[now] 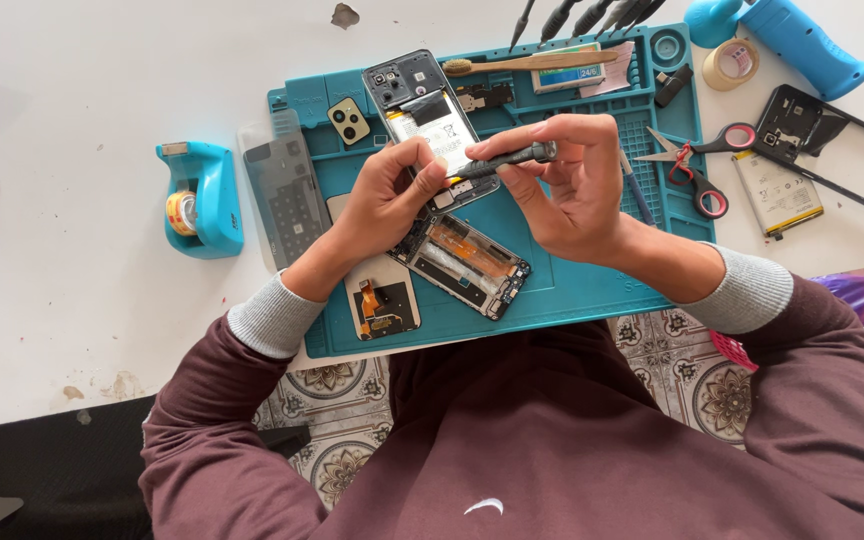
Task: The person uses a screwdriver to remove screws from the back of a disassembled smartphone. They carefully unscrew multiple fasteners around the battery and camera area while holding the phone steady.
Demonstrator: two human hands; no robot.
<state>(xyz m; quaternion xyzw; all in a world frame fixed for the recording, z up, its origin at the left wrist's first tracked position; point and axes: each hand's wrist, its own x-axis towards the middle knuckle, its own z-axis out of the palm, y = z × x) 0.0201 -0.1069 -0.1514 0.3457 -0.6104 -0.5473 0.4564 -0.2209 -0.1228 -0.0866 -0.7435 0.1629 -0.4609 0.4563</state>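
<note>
A grey screwdriver (pixel 507 158) is lying level above the opened phone (pixel 430 125) on the teal mat (pixel 572 280). The right hand (pixel 567 185) is pinching its handle with closed fingers, while the left hand (pixel 384 195) is gripping the tip end, thumb and fingers shut around it. A second opened phone (pixel 467 262) is lying just below the hands. Scissors (pixel 697 160) are resting to the right, and a blue tape dispenser (pixel 200 198) is sitting on the white counter (pixel 62 250) to the left.

Repair mat (pixel 572 285) teal on white worktop (pixel 72 300). Tape dispenser (pixel 202 200) light blue. Screwdriver (pixel 507 160) dark grey, yellow tip band. Scissors (pixel 697 165) red-handled. Sleeves (pixel 282 400) maroon, grey cuffs. Floor tiles (pixel 337 400) cream with dark floral medallions. Toothbrush (pixel 527 63) tan.
</note>
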